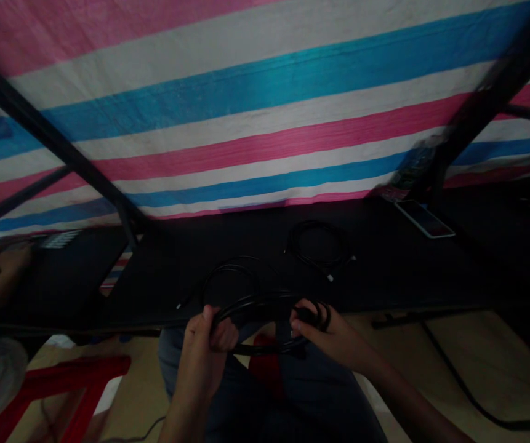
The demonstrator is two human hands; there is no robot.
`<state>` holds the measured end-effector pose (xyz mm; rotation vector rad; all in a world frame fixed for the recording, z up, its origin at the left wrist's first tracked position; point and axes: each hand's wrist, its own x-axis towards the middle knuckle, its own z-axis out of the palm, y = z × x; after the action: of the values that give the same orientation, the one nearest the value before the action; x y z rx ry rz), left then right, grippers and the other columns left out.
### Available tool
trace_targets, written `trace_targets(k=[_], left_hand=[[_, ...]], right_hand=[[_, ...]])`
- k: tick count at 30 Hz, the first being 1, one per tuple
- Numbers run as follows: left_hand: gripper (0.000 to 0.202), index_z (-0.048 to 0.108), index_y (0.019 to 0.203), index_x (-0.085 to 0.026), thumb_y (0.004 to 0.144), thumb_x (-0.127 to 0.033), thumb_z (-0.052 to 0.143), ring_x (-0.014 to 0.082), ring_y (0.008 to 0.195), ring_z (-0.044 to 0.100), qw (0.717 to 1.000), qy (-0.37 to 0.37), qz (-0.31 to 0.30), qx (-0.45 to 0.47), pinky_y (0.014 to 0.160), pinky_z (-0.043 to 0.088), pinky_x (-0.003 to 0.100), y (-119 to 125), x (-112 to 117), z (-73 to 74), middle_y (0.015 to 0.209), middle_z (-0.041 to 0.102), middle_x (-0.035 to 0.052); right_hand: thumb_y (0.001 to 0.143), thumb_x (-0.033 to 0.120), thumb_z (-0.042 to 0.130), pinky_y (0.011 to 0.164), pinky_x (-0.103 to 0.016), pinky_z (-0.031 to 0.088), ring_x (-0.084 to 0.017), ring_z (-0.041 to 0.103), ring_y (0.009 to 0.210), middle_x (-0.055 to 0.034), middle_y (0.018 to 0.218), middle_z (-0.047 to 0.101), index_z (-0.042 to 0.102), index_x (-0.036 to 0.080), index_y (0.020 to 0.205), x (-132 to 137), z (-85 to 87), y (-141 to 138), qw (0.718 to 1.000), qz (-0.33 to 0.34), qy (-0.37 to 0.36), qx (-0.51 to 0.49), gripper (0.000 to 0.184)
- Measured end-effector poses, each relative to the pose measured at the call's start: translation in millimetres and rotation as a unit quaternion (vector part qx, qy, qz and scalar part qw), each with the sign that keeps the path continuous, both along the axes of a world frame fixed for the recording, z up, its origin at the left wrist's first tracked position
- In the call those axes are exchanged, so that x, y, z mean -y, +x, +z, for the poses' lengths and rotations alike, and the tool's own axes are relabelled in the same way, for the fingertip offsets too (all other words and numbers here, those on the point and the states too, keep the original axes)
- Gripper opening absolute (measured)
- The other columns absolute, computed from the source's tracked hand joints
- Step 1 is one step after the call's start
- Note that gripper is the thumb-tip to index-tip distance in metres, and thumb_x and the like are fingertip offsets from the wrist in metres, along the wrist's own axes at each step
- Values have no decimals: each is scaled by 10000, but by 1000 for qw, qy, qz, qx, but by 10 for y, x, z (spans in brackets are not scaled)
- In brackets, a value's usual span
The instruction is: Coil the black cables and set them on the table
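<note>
A coil of black cable [265,307] hangs between my two hands, just in front of the table's near edge. My left hand [204,351] grips the loops on the left side. My right hand [333,335] pinches the loops on the right side. Behind them, a loop of thin black cable [230,274] lies on the black table [385,271] and appears to run into the coil. A second coiled black cable [317,249], with a small connector at its end, lies further back.
A phone [424,218] lies on the table at the right. A pink, white and blue striped tarp [265,123] hangs behind dark metal bars. A co-worker's arm [1,271] shows at the left, near a red stool [66,381]. A black floor cable [468,394] runs along the right.
</note>
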<state>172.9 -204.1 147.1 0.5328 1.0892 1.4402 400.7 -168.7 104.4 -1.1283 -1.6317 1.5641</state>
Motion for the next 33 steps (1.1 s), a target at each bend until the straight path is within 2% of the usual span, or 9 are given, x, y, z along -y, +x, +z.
trace_targets(k=[5, 10, 13, 16, 21, 24, 27, 29, 33], left_hand=[[767, 247, 455, -205, 708, -686, 789, 54, 426, 130, 1000, -16, -5, -2, 427, 200, 231, 27, 14, -65, 457, 157, -103], [733, 299, 464, -212, 699, -704, 788, 54, 446, 143, 995, -51, -29, -78, 449, 139, 234, -13, 14, -169, 479, 188, -104], [711, 339, 472, -209, 697, -724, 775, 61, 476, 163, 988, -73, -55, -123, 471, 126, 237, 5, 37, -184, 507, 209, -95], [722, 319, 475, -215, 691, -733, 773, 65, 485, 156, 990, -66, -56, -110, 477, 139, 238, 39, 66, -184, 516, 178, -99], [717, 325, 467, -208, 705, -700, 790, 58, 466, 145, 997, -46, -30, -62, 468, 142, 237, 24, 73, -212, 494, 173, -105], [714, 335, 454, -202, 727, -684, 785, 56, 454, 152, 999, -31, -13, -25, 456, 162, 235, -2, 63, -211, 479, 192, -99], [731, 311, 445, -199, 722, -666, 800, 55, 447, 149, 999, -30, 12, 5, 443, 189, 230, 0, 54, -172, 474, 183, -99], [739, 301, 441, -199, 699, -649, 827, 54, 445, 145, 999, -37, 29, 16, 435, 200, 226, 15, 48, -133, 472, 170, -102], [720, 327, 444, -205, 652, -646, 857, 54, 440, 143, 996, -60, 53, 33, 419, 204, 224, 47, 28, -70, 466, 177, -107]], right_hand=[[922, 385, 627, 725, -315, 520, -183, 647, 732, -11, 751, 669, 660, 187, 898, 28, -37, 30, 1000, 2, -21, 0, 203], [963, 417, 590, 755, -317, 517, -200, 665, 800, -28, 813, 693, 689, 189, 934, 0, -38, 125, 999, 19, 15, 46, 250], [939, 494, 612, 807, -371, 529, -253, 681, 881, -67, 901, 727, 723, 205, 982, 5, -61, 127, 995, -24, 46, 84, 313], [899, 536, 643, 836, -411, 538, -296, 682, 943, -98, 969, 742, 750, 223, 977, 25, -79, 106, 993, -64, 50, 81, 340], [922, 479, 631, 833, -385, 534, -245, 674, 900, -71, 941, 730, 714, 200, 976, 21, -119, 114, 999, 0, -2, 43, 296], [917, 454, 645, 837, -360, 527, -220, 654, 907, -57, 964, 704, 677, 198, 1057, 12, -186, 116, 1000, -3, -19, -2, 295], [911, 438, 643, 811, -352, 516, -197, 627, 846, -35, 905, 654, 641, 187, 1111, 34, -224, 88, 1000, -2, -31, -2, 321], [906, 425, 644, 830, -361, 511, -196, 626, 867, -37, 935, 644, 611, 185, 1191, 72, -230, 58, 999, 9, -41, 3, 374], [907, 434, 654, 811, -350, 521, -198, 643, 892, -49, 970, 666, 635, 196, 1178, 177, -280, 6, 994, 76, -80, 0, 361]])
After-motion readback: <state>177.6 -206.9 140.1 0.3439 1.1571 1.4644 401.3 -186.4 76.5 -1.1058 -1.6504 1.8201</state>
